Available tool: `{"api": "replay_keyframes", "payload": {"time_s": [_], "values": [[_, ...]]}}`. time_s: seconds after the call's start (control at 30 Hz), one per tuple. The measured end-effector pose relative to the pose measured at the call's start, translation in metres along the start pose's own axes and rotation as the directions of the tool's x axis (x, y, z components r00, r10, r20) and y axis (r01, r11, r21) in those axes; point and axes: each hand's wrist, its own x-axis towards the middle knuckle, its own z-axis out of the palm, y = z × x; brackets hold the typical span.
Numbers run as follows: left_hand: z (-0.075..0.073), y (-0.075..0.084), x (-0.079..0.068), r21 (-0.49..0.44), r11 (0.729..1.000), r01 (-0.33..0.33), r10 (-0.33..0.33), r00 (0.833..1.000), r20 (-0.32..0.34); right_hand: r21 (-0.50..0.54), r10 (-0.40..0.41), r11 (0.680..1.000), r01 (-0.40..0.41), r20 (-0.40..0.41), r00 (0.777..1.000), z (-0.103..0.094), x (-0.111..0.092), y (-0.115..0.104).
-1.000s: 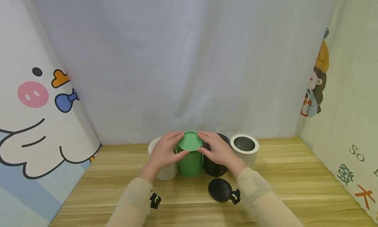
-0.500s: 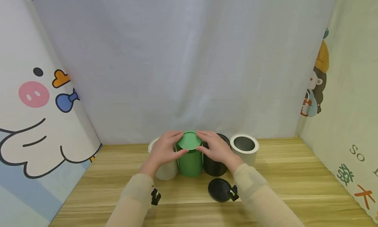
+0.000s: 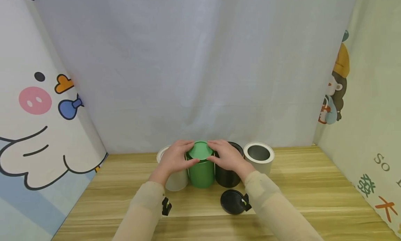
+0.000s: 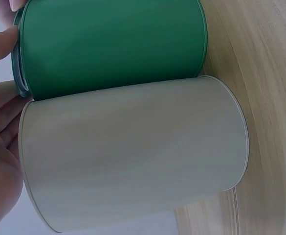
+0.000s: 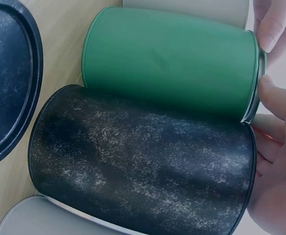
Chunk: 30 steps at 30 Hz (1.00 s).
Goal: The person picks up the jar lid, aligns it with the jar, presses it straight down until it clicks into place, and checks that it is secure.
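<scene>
A round green lid (image 3: 201,151) sits at the mouth of the green canister (image 3: 201,175), with a thin dark gap under its rim in the wrist views. My left hand (image 3: 175,157) grips the lid's left edge, thumb in front and fingers behind. On the opposite edge my right hand (image 3: 227,156) holds it the same way; the two thumbs nearly meet. The left hand overlaps a white canister (image 4: 133,156) standing against the green one. A mottled black canister (image 5: 143,161) stands against its other side, partly behind my right hand.
At the right end of the row is an uncovered white canister (image 3: 259,166) with a dark opening. A black lid (image 3: 231,202) lies on the wooden table (image 3: 103,199) in front of the black canister. Behind the row hangs a grey curtain (image 3: 200,70).
Both hands stay on the green lid. The lid has shifted slightly left, and its back edge sits a little lower. Both wrists have moved slightly inward. The other canisters have stayed in place.
</scene>
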Motion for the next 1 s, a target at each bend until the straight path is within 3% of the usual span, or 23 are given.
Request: {"api": "replay_keyframes", "payload": {"time_s": [0.33,1.0], "values": [[-0.0018,-0.0017,0.0030,-0.039,0.999,0.008,-0.005,0.998,0.062,-0.007,0.023,1.000,-0.023,0.034,0.999,-0.0018,0.0020,-0.0029],[-0.0040,-0.0045,0.0044,-0.090,0.996,-0.011,0.021,0.994,0.111,0.012,0.045,0.999,-0.046,0.066,0.997,-0.0022,0.0028,-0.0046]]}}
